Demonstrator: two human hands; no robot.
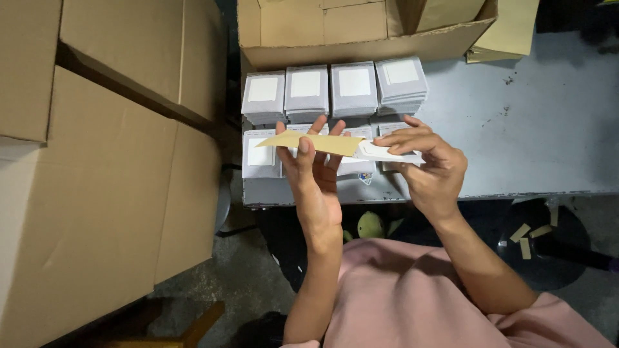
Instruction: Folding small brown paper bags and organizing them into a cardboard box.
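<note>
I've got the tan strip (319, 143) pinched under my left hand (316, 177), thumb on top and the other fingers spread behind it, while my right hand (429, 167) grips the white card (380, 153) by its far end, fingertips pressed along its upper edge. The two overlap in the air just above the near row of grey stacks (261, 156), over the front edge of the table (516, 129). My worry is the light hold: the strip sits under one thumb only, so a small twist could let it slide askew on the card or drop between the stacks. It could also fall past the table edge to the floor, where several tan scraps (525, 240) lie. A slip of my wrist could nudge the near stacks as well. The strip is thin, matte, long, tapering to a point at its right end; the card is pale, flat and partly hidden by my fingers.
</note>
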